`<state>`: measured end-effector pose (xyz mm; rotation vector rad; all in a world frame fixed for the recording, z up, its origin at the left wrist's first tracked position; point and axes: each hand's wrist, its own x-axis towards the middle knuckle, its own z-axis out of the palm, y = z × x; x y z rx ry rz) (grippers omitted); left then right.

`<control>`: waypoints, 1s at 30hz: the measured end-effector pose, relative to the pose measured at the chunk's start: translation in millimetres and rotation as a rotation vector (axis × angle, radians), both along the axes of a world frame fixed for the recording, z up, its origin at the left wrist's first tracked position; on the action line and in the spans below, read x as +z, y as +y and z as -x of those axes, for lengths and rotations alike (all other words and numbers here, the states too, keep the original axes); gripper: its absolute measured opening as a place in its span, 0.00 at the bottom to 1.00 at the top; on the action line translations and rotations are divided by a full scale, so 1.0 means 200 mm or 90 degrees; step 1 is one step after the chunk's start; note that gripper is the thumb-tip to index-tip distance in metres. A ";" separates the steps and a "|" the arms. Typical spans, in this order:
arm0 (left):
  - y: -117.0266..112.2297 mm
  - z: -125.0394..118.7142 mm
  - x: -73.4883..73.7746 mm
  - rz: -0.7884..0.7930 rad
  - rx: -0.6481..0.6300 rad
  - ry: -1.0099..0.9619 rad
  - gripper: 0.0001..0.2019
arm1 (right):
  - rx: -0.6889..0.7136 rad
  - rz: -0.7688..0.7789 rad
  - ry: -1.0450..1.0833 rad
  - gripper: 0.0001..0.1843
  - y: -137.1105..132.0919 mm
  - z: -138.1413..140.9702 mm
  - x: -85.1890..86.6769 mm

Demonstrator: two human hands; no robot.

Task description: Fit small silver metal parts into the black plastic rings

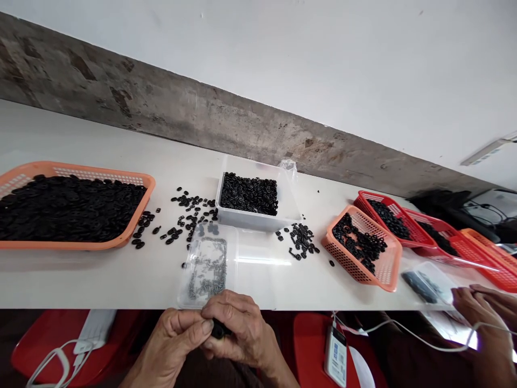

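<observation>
My left hand (177, 337) and my right hand (238, 326) meet just below the table's front edge, both closed on one small black part (218, 329) pinched between the fingertips. Right above them lies a clear flat lid (254, 264) holding several small metal pieces (207, 269). Behind it stands a clear plastic tub (288, 202) filled with black rings. Loose black rings (188, 213) are scattered on the white table (121, 280) on both sides of the tub.
A large orange basket (141, 207) heaped with black rings sits at the left. Several orange and red baskets (388, 269) with rings stand at the right. Another person's hands (479, 304) work at the far right beside a clear bag. A badge (336, 355) hangs below.
</observation>
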<state>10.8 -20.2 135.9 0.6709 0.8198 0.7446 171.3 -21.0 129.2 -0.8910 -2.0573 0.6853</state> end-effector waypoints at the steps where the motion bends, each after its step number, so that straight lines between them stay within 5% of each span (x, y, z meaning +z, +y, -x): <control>1: 0.00 0.00 0.00 -0.003 -0.006 -0.002 0.17 | 0.001 -0.017 -0.001 0.15 0.00 0.00 0.00; 6: -0.01 0.02 0.01 -0.003 -0.029 -0.053 0.14 | 0.013 -0.097 0.025 0.17 0.03 0.01 0.00; 30: -0.05 0.03 0.01 -0.034 -0.026 -0.086 0.11 | 0.013 -0.071 0.023 0.20 0.03 0.02 0.00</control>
